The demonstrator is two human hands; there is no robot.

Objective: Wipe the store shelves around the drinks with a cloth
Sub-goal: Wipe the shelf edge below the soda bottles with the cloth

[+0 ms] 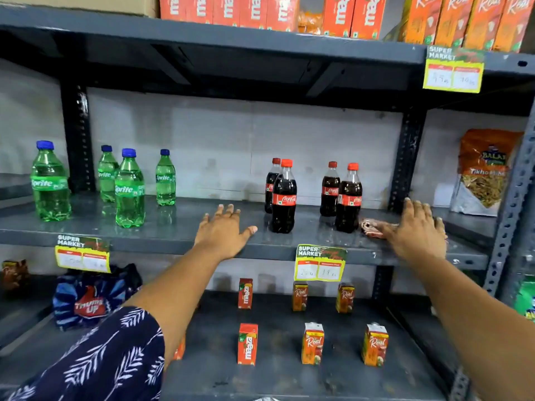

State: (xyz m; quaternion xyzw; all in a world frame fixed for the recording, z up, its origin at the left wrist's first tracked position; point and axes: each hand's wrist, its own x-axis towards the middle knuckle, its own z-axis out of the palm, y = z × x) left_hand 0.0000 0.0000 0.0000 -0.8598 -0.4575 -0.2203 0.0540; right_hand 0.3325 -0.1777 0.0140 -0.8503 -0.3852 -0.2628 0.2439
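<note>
The grey middle shelf (179, 227) holds several green Sprite bottles (129, 189) on the left and several dark Coca-Cola bottles (284, 195) right of centre. My left hand (224, 230) rests flat on the shelf, fingers spread, just left of the front cola bottle and holding nothing. My right hand (417, 227) presses flat on a reddish cloth (372, 227) lying on the shelf, right of the cola bottles. Only the cloth's left end shows from under the hand.
Yellow price tags (320, 263) hang from the shelf's front edge. Below, small Maaza and Real juice cartons (312, 342) stand spaced apart beside a Thums Up pack (89, 302). A snack bag (486, 172) stands at far right. Orange cartons (260, 10) fill the top shelf.
</note>
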